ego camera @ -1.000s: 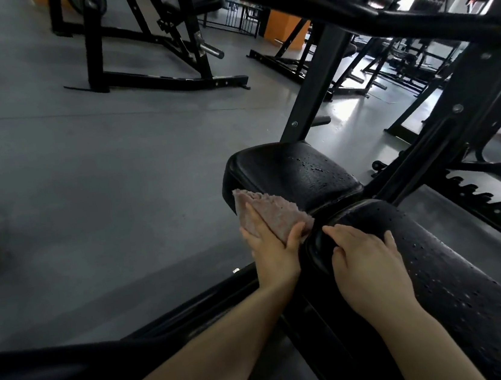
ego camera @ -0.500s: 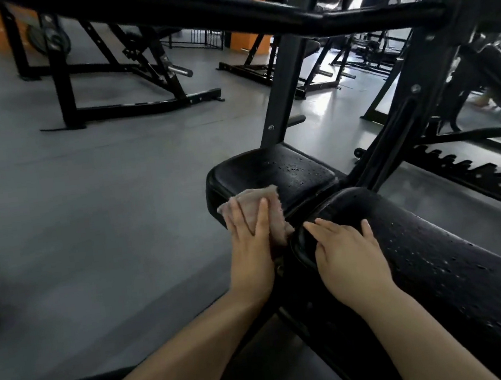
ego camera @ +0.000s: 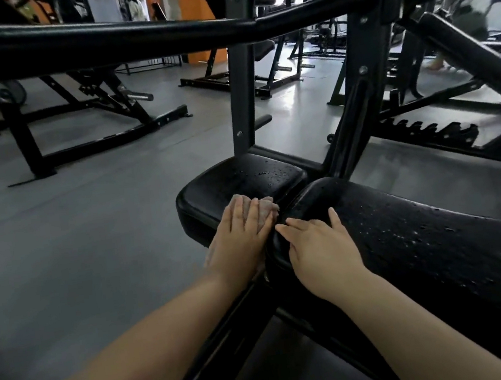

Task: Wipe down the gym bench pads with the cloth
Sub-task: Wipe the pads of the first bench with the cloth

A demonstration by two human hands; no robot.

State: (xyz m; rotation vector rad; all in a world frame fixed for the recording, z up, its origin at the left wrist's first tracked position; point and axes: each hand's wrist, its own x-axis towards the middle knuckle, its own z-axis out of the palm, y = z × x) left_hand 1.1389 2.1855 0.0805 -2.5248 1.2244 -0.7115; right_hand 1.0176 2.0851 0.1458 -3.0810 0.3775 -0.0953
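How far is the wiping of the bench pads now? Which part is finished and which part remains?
Nothing looks finished: droplets still dot the seat pad and the long back pad. In hand: the left hand presses the cloth flat on the seat pad's near edge, beside the gap between the pads. The right hand rests on the back pad's end. Left: most of both pads.

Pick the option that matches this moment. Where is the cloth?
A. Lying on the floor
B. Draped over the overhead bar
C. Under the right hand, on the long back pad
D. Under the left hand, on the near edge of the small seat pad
D: the pinkish cloth shows under the flat fingers of the left hand on the seat pad, while the right hand rests bare on the long back pad.
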